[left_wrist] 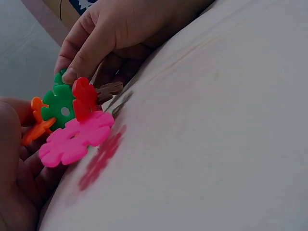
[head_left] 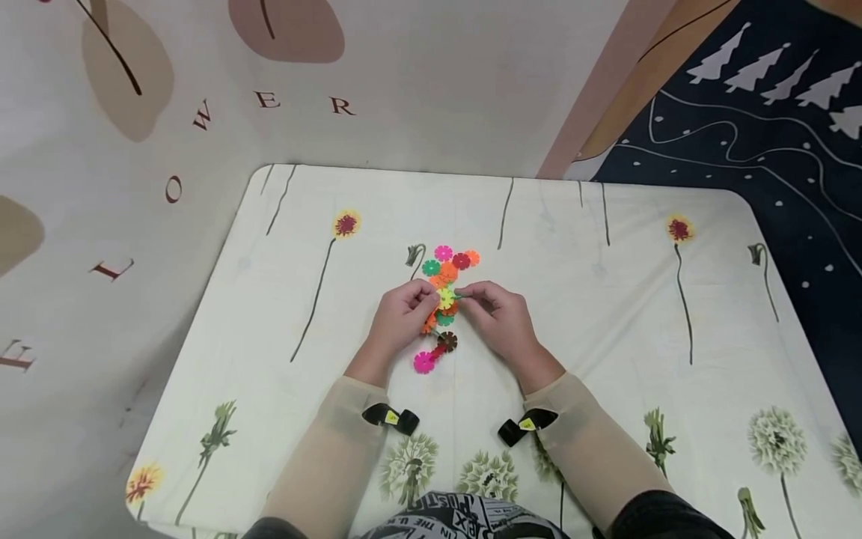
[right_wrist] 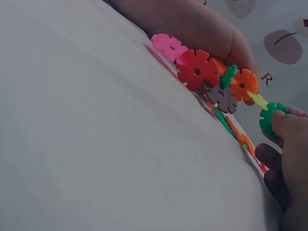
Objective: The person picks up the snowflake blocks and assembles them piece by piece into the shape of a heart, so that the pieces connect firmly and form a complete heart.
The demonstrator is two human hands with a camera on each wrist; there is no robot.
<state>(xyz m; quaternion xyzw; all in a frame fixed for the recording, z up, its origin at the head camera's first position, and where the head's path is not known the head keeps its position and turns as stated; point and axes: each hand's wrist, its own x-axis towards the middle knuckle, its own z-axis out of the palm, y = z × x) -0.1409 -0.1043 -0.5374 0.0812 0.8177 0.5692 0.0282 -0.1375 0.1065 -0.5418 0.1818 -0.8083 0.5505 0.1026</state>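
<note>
Notched plastic flower discs are joined into a small chain between the two hands, over the white table. My left hand (head_left: pixel 402 313) grips the chain near its yellow disc (head_left: pixel 446 299) and an orange disc (right_wrist: pixel 243 85). Thumb and fingers of my right hand (head_left: pixel 497 316) pinch a green disc (right_wrist: pixel 267 119), whose edge meets the yellow one. Toward the near end of the chain come a brown disc (right_wrist: pixel 222 98), a red disc (right_wrist: pixel 197 71) and a pink disc (left_wrist: pixel 77 139). Part of the chain is hidden behind the left fingers.
Beyond the hands lie several more discs, among them a pink disc (head_left: pixel 443 253), a dark red disc (head_left: pixel 461 261) and a green disc (head_left: pixel 431 267). The flower-printed cloth (head_left: pixel 606 322) covers the table, whose far edge borders a pale wall hanging (head_left: pixel 438 112).
</note>
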